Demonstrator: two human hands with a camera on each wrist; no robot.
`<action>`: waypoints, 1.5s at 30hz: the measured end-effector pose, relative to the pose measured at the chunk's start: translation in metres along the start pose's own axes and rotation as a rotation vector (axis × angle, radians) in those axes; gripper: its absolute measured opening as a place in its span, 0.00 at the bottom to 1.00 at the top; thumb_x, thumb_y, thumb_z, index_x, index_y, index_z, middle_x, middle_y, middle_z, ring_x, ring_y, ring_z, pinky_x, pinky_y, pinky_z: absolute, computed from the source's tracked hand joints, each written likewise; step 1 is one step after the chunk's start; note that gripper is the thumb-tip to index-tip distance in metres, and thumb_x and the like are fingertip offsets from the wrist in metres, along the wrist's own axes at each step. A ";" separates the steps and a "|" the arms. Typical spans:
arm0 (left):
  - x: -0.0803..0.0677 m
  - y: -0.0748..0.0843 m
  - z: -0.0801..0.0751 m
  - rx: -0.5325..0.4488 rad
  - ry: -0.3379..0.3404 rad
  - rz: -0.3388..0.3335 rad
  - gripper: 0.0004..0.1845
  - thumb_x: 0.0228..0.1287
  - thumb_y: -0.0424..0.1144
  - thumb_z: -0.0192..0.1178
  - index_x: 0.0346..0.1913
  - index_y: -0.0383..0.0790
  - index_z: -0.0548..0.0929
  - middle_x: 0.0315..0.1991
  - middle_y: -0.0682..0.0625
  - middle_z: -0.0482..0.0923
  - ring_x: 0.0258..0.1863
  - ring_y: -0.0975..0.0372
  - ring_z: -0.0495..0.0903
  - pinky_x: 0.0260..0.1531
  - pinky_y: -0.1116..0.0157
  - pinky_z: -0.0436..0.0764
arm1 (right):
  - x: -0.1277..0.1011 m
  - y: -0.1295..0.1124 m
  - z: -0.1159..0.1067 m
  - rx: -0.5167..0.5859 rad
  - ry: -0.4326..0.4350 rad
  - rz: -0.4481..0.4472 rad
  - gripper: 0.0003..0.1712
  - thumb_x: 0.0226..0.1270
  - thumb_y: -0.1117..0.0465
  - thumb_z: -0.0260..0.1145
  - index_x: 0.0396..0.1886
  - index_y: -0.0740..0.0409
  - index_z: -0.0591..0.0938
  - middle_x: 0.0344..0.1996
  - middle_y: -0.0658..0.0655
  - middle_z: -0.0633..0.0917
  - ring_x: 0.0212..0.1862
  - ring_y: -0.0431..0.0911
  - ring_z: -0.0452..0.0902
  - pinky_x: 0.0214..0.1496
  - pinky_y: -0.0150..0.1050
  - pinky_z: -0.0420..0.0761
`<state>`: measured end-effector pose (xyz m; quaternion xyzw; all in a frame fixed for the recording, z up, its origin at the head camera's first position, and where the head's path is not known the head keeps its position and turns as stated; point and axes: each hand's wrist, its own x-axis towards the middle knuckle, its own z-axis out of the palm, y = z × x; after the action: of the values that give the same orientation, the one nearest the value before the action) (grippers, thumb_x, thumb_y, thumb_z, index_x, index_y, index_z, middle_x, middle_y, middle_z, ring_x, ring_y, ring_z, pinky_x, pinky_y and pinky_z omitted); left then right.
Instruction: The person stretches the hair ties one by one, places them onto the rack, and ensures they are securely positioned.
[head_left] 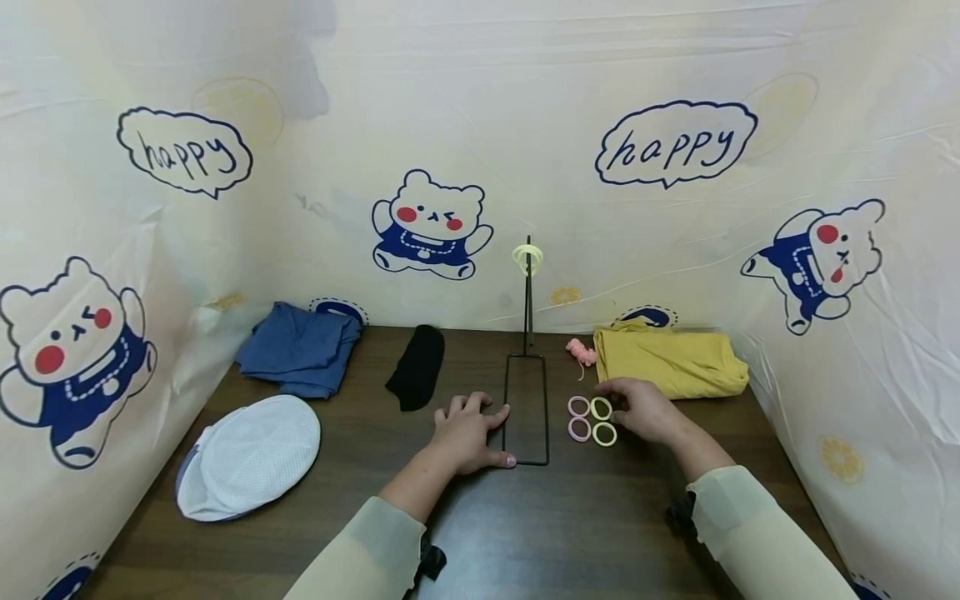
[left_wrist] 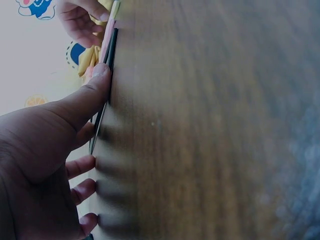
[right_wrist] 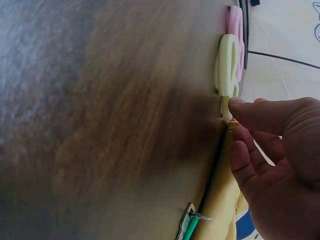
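My left hand (head_left: 467, 433) rests with spread fingers at the left side of the black wire stand (head_left: 546, 408), its thumb on the base's front corner. A pale yellow ring (head_left: 528, 248) hangs at the top of the upright. Beside the base lie several rings, pink ones (head_left: 579, 429) on the left and yellow ones (head_left: 604, 434) on the right. My right hand (head_left: 647, 410) is just right of the upper yellow ring (right_wrist: 228, 65), fingers loosely bent. In the right wrist view its thumb tip (right_wrist: 237, 101) is right at a yellow ring's edge.
Behind my right hand lies a folded yellow cloth (head_left: 667, 358), with a small pink item (head_left: 581, 352) next to it. On the left are a black sock-like piece (head_left: 417, 367), a folded blue cloth (head_left: 300, 346) and a white cap (head_left: 255, 454). A printed curtain (head_left: 525, 125) borders the table.
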<state>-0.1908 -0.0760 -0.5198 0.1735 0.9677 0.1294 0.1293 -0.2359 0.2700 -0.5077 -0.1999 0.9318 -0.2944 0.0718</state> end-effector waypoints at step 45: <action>0.000 0.000 0.001 -0.001 0.002 0.000 0.51 0.55 0.73 0.67 0.81 0.65 0.62 0.79 0.50 0.56 0.73 0.43 0.56 0.60 0.42 0.61 | -0.002 -0.036 -0.011 -0.096 0.184 -0.133 0.09 0.67 0.70 0.72 0.45 0.57 0.88 0.41 0.52 0.88 0.44 0.47 0.84 0.48 0.49 0.83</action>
<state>-0.1906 -0.0759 -0.5212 0.1735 0.9677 0.1301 0.1283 -0.2247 0.2492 -0.4779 -0.2366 0.9322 -0.2706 -0.0431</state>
